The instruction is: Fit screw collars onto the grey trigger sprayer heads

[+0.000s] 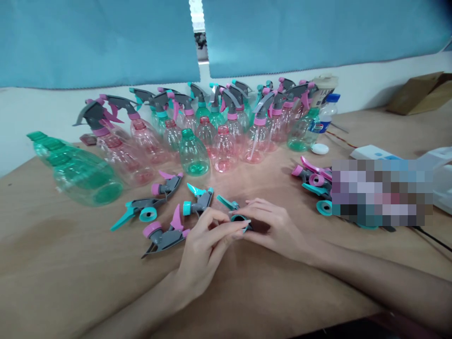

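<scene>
Head view. Held at centre, just above or on the bench [219,306] (contact hidden): a teal-collared spray head [240,218], collar mouth turned up toward the camera, body largely covered by fingers. Left hand [203,242]: grip closed on the collar rim, index finger along one edge, thumb below. Right hand [282,230]: grip clamped on the same piece from the other side, fingers over, thumb under.

Loose to the left of the hands — four spray heads [167,240], two pink-collared, two teal-collared. To the right: a heap of spray heads [316,180], partly pixelated.

Beyond the hands: an uncapped green bottle [194,157] just beside uncapped pink bottles [224,155], with sprayer-fitted bottles [259,134] mostly behind. At far left, uncapped green bottles [88,176] close together. Near the back right: a white cap [319,149], a blue-capped bottle [328,113], a cardboard box [418,96].
</scene>
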Demonstrator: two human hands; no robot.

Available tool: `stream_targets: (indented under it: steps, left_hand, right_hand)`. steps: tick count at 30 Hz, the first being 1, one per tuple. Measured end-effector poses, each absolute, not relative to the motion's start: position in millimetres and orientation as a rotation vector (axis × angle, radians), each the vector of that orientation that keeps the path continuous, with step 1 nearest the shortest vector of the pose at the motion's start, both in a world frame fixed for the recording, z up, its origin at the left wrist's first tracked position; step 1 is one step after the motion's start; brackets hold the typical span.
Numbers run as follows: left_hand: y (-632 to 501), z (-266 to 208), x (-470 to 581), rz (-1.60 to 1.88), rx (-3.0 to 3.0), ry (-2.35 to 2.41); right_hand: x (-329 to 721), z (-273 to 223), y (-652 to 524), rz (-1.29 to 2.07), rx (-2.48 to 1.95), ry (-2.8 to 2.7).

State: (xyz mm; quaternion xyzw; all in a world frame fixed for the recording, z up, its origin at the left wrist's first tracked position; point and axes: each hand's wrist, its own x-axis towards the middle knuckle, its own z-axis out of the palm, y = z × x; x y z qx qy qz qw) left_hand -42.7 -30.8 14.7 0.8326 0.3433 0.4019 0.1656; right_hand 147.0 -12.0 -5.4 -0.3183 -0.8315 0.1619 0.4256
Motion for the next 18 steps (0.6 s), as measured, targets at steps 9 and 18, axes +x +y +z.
stream_targets:
  steps: [9, 18]
  left_hand:
    - [-28.9, 9.5, -40.3, 1.165, 2.05, 1.181]
    - [-25.8, 20.5, -44.8, 1.163, 2.579, 1.048]
  right_hand:
    - [145.7, -4.1, -14.6, 0.421, -0.787, -2.07]
    - [148.2, -4.8, -13.6, 0.395, -0.794, -2.072]
